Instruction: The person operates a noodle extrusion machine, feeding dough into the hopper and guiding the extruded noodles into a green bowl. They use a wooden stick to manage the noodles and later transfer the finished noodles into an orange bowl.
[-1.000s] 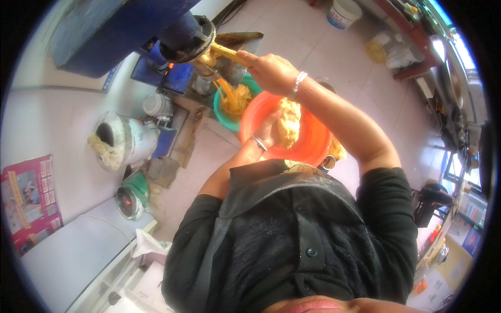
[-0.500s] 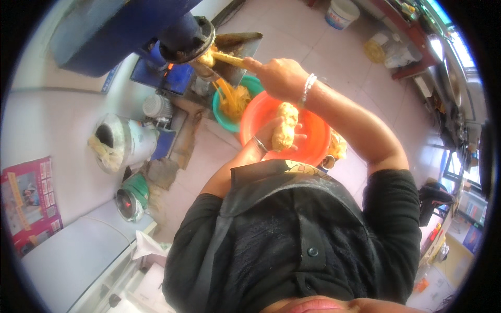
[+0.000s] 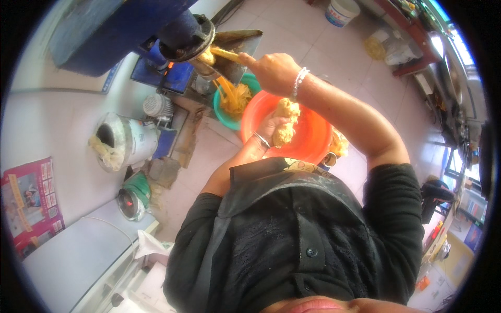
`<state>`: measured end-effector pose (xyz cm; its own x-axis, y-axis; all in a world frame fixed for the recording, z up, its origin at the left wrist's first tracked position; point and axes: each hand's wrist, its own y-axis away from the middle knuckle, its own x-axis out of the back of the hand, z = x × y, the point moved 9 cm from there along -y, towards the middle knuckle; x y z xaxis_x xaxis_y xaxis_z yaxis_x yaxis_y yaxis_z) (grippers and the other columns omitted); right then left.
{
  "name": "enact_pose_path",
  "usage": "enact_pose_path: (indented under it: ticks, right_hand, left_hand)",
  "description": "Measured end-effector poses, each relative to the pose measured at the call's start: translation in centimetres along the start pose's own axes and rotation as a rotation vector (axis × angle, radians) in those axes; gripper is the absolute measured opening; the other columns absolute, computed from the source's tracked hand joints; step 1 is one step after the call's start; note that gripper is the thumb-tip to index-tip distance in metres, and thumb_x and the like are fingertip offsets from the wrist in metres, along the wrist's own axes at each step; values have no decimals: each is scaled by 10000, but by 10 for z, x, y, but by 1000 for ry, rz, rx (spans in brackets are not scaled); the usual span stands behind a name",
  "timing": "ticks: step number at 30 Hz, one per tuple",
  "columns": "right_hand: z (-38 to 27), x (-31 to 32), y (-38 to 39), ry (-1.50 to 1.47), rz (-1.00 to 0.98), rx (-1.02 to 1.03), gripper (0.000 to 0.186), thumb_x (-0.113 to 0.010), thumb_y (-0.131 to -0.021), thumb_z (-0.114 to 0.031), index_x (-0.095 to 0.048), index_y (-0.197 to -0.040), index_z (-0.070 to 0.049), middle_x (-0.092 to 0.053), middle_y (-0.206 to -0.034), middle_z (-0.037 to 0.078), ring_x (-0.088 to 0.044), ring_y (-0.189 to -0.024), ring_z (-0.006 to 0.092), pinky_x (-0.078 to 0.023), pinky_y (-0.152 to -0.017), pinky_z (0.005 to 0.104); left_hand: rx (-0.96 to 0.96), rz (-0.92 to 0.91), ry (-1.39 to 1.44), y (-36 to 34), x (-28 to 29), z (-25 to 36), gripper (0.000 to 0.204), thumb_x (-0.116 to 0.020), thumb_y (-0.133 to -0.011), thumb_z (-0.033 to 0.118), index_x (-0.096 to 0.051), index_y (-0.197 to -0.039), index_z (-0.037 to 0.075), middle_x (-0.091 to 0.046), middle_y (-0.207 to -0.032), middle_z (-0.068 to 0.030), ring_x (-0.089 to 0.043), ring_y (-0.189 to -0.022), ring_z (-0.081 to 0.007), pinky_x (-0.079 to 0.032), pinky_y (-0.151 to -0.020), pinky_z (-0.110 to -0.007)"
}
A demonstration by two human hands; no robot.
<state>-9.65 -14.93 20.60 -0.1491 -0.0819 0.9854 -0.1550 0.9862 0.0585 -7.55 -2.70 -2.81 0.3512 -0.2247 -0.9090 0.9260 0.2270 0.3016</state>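
Yellow dough lump (image 3: 287, 108) in the head view, held up over the red-orange basin (image 3: 317, 130), and look at the left hand (image 3: 270, 125): half a second ago its fingers lay spread behind the dough, and now they are curled across the front of it! That's a firmer hold, the lump gripped round its middle with both ends showing, clear of the machine.

Up top, the right hand (image 3: 274, 72) is closed on a yellow stick (image 3: 226, 54), index finger laid along it, its far end right at the mouth of the blue machine (image 3: 183, 44), where more yellow dough shows. Hardly any shift there, so the stick is keeping its place at the opening. Below, yellow strands (image 3: 236, 99) hang down and pile into the green basin (image 3: 217, 112), just beside the red-orange one.

On to the lettering: the magenta poster (image 3: 32, 201) on the wall at left carries pictures and small printed blocks, too fine to make out, and the white bucket (image 3: 342, 12) at the top wears a blue printed label.
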Motion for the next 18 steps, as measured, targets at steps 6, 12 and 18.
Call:
enact_pose_path:
  ticks: [6, 12, 18]
  right_hand:
    - [5, -6, -5, 23, -8, -18, 528, -530, -851, -103, -420, -1368, -121, -630, -651, 149, -651, -621, 332, -488, -522, 426]
    - [15, 28, 21, -57, 51, -52, 446, -507, -900, -136, -484, -1343, -174, -605, -626, 139, -624, -547, 298, -486, -494, 397]
    - [-13, 21, 32, -84, -51, -2, 604, -487, -844, -104, -396, -1428, -226, -636, -669, 134, -642, -591, 318, -491, -509, 417]
  left_hand:
    - [-48, 9, -37, -4, -6, 2, 401, -618, -802, 31, -520, -1191, 26, -636, -932, -101, -656, -768, -225, -572, -639, -344]
    - [-23, -80, 72, 2, -21, 6, 415, -627, -845, 135, -503, -1220, 7, -631, -977, -128, -649, -873, -277, -561, -741, -429]
    - [-69, -263, -50, 7, -47, 12, 526, -585, -924, 382, -456, -1327, 70, -571, -1192, -89, -595, -1039, -205, -520, -860, -389]
